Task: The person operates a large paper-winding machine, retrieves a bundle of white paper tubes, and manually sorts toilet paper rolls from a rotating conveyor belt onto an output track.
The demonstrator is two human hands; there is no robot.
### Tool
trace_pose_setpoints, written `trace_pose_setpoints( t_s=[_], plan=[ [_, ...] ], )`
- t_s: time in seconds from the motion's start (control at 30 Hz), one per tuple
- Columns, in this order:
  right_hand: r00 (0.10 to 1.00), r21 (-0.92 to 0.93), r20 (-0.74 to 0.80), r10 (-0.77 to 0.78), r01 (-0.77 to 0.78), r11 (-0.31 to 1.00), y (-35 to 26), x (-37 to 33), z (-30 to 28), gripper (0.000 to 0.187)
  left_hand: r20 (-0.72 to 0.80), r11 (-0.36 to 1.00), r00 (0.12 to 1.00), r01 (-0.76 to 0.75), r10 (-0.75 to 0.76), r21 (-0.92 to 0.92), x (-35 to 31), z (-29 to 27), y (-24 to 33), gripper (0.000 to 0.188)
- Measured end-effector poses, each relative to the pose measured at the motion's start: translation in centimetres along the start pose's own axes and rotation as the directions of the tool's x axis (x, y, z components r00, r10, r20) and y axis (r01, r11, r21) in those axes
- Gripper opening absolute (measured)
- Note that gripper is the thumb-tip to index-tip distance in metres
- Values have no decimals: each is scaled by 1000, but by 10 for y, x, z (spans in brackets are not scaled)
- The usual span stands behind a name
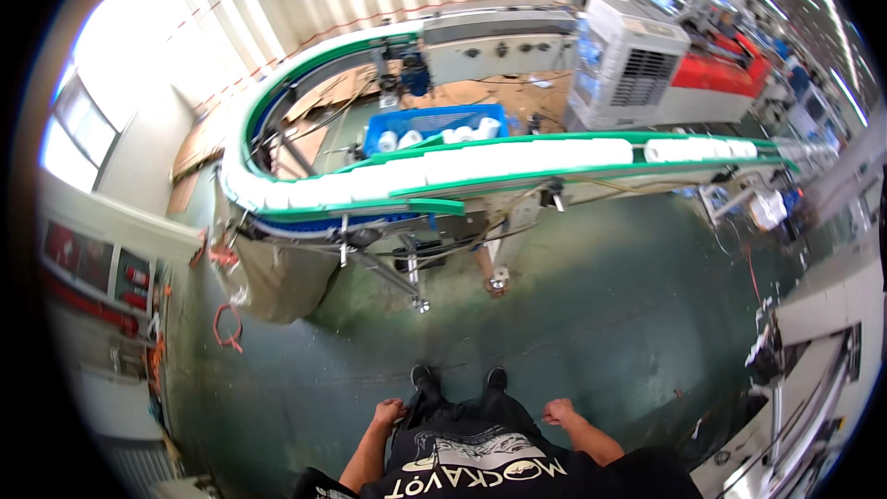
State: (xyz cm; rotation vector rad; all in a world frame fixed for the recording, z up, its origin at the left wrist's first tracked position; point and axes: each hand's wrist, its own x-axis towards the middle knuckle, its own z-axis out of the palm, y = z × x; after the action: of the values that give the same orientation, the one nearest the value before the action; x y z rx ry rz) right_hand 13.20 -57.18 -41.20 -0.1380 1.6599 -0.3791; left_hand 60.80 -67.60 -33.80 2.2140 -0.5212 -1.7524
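Observation:
Both my arms hang at my sides over the floor, away from the conveyor. My left hand is loosely closed beside my left thigh, and no object shows in it. On the other side my right hand has its fingers curled in, also without a visible object. Ahead of me a curved conveyor with green guide rails carries a row of white rolls, like paper rolls. Behind its front run stands a blue plastic crate holding several more white rolls.
A large beige sack stands under the conveyor's left bend, near a red-orange cord loop. Metal support legs reach the green floor. Behind the conveyor are a white air cooler and a red machine. Light machine frames border the right.

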Motion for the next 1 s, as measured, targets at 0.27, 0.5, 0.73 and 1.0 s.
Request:
trace_pose_setpoints(
  t_s=[0.27,0.5,0.73,1.0],
  plan=[
    [987,-200,-44,-157,145,969,-111,-7,84,13,164,459,741,-556,651,693,36,-112,-116,22],
    [951,-540,70,-301,290,790,-169,-3,257,16,57,989,993,-97,104,-111,76,-193,-94,31],
    [857,-823,171,-486,396,408,-160,-13,424,30,72,833,997,10,36,-554,103,-311,-96,54],
    [963,-863,111,-244,215,457,-182,5,497,21,24,797,991,-93,134,-597,145,-413,-32,34]
  ],
)
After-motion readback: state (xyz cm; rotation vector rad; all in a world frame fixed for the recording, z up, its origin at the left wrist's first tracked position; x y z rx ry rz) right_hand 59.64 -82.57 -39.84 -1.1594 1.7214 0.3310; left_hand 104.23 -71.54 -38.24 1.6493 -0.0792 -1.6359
